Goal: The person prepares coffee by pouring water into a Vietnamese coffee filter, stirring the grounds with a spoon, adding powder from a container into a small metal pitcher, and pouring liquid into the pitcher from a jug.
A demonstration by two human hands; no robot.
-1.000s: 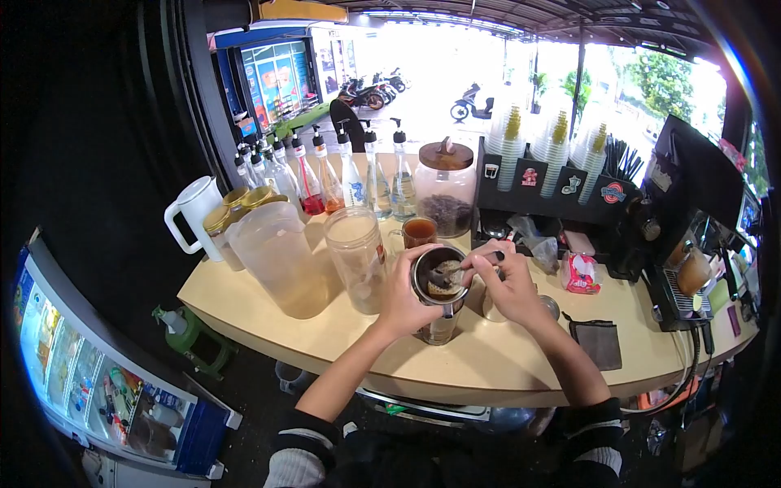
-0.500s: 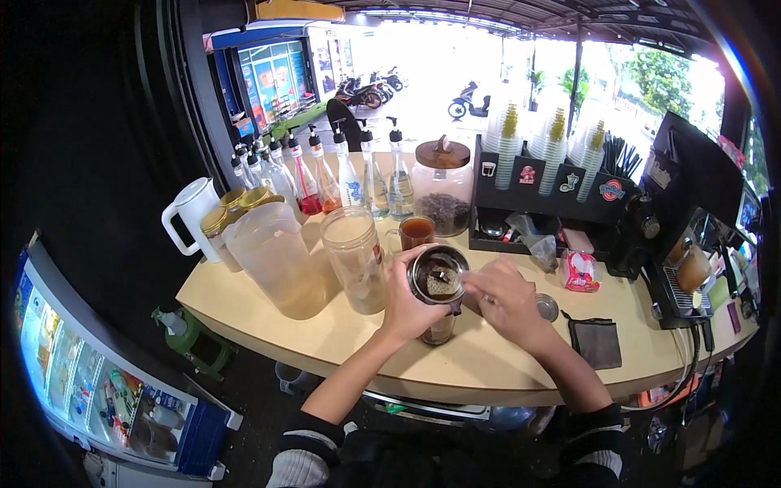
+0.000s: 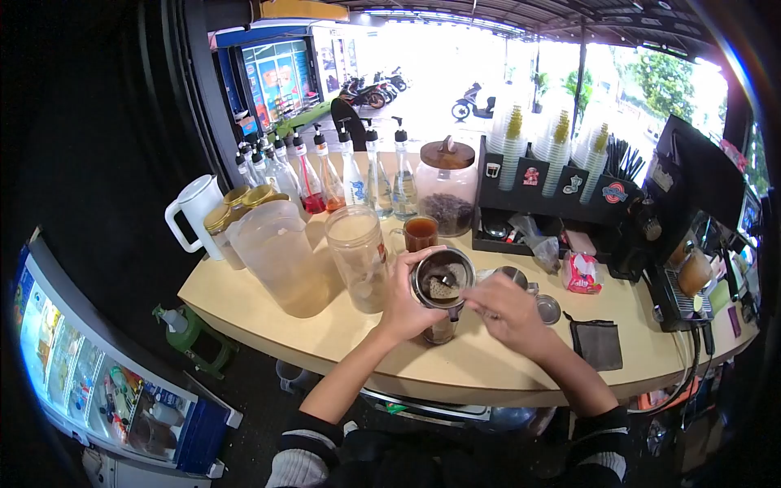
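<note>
My left hand [image 3: 400, 305] is wrapped round the side of a round metal strainer cup [image 3: 442, 278], tilted so that its inside shows. Dark liquid or grounds with pale foam lie in it. Below it stands a clear glass [image 3: 440, 332], partly hidden by the cup. My right hand [image 3: 511, 309] is closed on a spoon, whose bowl [image 3: 447, 279] is inside the cup; most of the handle is blurred or hidden by the fingers. Just behind the cup is a glass mug of brown drink [image 3: 421, 233].
Left of my hands stand a clear jar [image 3: 355, 260], a plastic pitcher [image 3: 272, 256] and a white jug [image 3: 195, 213]. Pump bottles [image 3: 377, 189] and a lidded jar [image 3: 447, 191] line the back. A cup rack [image 3: 541, 191], metal lid [image 3: 547, 308] and dark cloth [image 3: 596, 345] are rightward.
My right hand has shifted slightly right and down from the cup's rim, uncovering a metal cup behind it. The spoon's bowl has moved within the strainer cup. The whole view has shifted slightly.
</note>
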